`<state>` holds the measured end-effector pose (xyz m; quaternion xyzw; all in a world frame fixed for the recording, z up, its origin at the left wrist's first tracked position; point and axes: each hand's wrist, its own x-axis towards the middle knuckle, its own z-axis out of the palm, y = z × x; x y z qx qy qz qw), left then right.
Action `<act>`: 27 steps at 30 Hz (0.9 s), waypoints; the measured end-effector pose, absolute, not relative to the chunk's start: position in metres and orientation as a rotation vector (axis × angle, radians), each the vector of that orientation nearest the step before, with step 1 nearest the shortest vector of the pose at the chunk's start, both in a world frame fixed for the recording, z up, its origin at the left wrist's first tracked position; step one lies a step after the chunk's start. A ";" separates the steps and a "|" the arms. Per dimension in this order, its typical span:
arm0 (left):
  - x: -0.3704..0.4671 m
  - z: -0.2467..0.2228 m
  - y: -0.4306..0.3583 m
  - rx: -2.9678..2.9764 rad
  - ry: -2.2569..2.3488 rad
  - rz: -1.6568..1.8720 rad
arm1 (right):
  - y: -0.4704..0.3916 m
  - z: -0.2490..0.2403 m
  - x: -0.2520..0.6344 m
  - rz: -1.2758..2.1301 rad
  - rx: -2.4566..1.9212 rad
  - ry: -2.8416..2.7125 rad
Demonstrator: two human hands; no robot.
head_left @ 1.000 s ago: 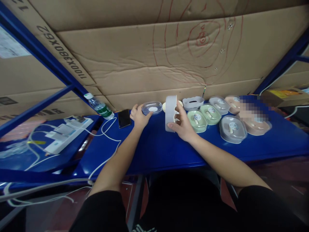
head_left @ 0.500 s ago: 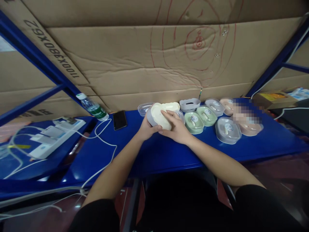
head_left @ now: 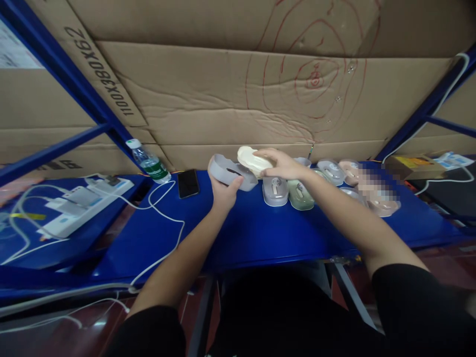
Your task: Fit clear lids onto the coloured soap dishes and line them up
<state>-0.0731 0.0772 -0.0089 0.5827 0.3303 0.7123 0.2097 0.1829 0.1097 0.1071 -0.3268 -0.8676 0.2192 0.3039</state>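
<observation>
My left hand (head_left: 224, 196) grips a grey oval soap dish (head_left: 223, 169), thumb over the near rim, a dark slot showing in its bottom. Just right of it, my right hand (head_left: 284, 164) holds a cream dish (head_left: 247, 156) of similar oval shape by its right end. The two dishes are close together above the table; whether their edges touch I cannot tell. Below my right hand stand a lidded grey soap box (head_left: 275, 194) and a lidded green one (head_left: 302, 199). Another grey dish (head_left: 304, 161) is mostly hidden behind my right hand.
More lidded boxes in grey (head_left: 330, 171) and pink (head_left: 348, 171) sit to the right, partly blurred out. A phone (head_left: 188, 183) and a water bottle (head_left: 150, 166) lie left, by a white cable (head_left: 178, 223) and power strip (head_left: 84, 210). Cardboard (head_left: 201, 89) walls the back.
The cream dish, earlier held against the grey one in both hands, is now apart in my right hand, which moved right. My left hand keeps the grey dish, now tilted. The view has shifted slightly.
</observation>
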 end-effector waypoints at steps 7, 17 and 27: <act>-0.074 -0.003 0.074 1.612 1.094 2.047 | 0.168 0.121 0.183 0.058 -1.324 -2.777; -0.071 0.001 0.061 1.677 1.051 1.942 | 0.160 0.100 0.182 -0.107 -1.413 -2.840; -0.065 0.001 0.062 1.629 1.089 1.949 | 0.109 0.112 0.167 0.331 -0.820 -2.488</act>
